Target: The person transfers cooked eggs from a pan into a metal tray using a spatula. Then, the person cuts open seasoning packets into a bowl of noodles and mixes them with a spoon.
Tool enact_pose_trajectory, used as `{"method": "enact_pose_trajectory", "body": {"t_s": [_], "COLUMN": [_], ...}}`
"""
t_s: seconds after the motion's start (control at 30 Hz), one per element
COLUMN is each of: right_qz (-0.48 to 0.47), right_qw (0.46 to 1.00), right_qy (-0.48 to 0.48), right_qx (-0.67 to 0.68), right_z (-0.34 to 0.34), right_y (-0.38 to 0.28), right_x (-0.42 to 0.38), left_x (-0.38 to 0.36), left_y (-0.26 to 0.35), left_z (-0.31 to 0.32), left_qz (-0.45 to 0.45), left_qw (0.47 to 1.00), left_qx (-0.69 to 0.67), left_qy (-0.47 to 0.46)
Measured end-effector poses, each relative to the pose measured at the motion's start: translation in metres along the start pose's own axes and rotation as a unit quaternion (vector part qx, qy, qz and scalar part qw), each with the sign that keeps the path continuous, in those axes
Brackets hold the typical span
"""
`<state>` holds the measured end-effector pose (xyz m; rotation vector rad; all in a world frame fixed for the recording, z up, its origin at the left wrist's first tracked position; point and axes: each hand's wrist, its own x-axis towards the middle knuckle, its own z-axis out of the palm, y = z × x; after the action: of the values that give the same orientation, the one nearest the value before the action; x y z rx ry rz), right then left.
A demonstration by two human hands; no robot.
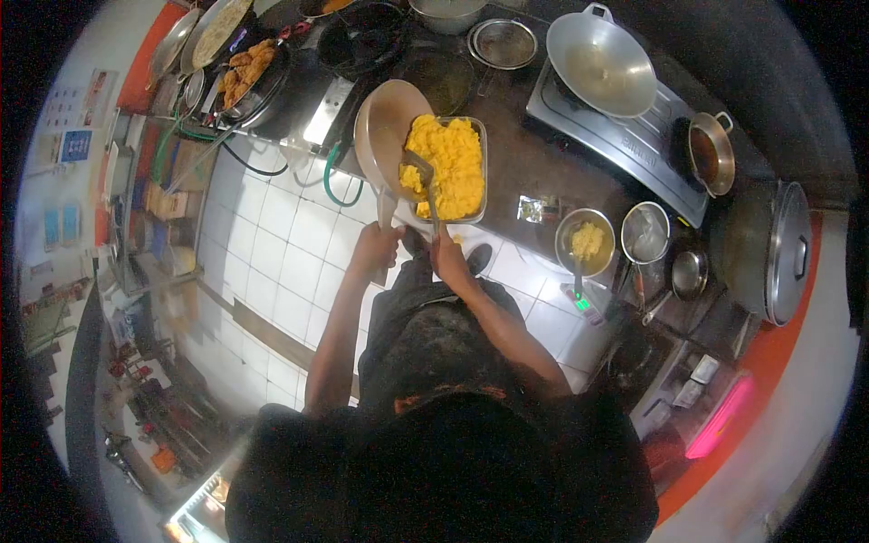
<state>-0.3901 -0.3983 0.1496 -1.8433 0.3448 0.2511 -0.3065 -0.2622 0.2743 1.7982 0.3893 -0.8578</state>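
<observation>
My left hand (374, 249) is closed round the handle of a deep pan (374, 127), which is tipped on its side with its mouth toward a rectangular container (485, 172). Yellow scrambled egg (457, 158) fills the container nearly to its rim. In my right hand (450, 255) is the handle of a dark spatula (421, 166). The spatula's blade lies at the pan's rim, over the egg, with some egg beside it.
A silver gas stove (625, 140) carries a large wok (601, 68) on the right. Nearby stand a small pot (566, 242) with yellow food, a strainer (645, 231) and a tall lidded pot (787, 253). Fried pieces (244, 74) sit at upper left, and a green hose (335, 185) hangs below the counter.
</observation>
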Motion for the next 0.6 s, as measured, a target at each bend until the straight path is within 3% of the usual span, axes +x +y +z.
{"method": "enact_pose_trajectory", "body": {"t_s": [0.2,0.3,0.43,0.6], "right_qz": [0.079,0.031,-0.137,-0.132], "right_qw": [0.987,0.981,0.92,0.894], "right_qy": [-0.064,-0.074,0.001,-0.028], "right_qx": [-0.121,-0.176,-0.367,-0.428], "right_z": [-0.038,-0.055,-0.087,-0.117], "right_y": [-0.034,-0.024,-0.025,-0.064], "right_x": [-0.027,-0.017,0.019,0.082], "left_x": [-0.018,-0.015,-0.012,-0.004], "left_y": [-0.019,-0.027,-0.044,-0.061], "left_z": [-0.016,-0.035,-0.054,-0.071], "left_qz": [-0.038,-0.042,-0.01,-0.015], "left_qw": [0.998,0.998,0.998,0.997], "left_qx": [-0.044,-0.046,-0.043,-0.049], "left_qy": [-0.003,-0.015,-0.042,-0.062]}}
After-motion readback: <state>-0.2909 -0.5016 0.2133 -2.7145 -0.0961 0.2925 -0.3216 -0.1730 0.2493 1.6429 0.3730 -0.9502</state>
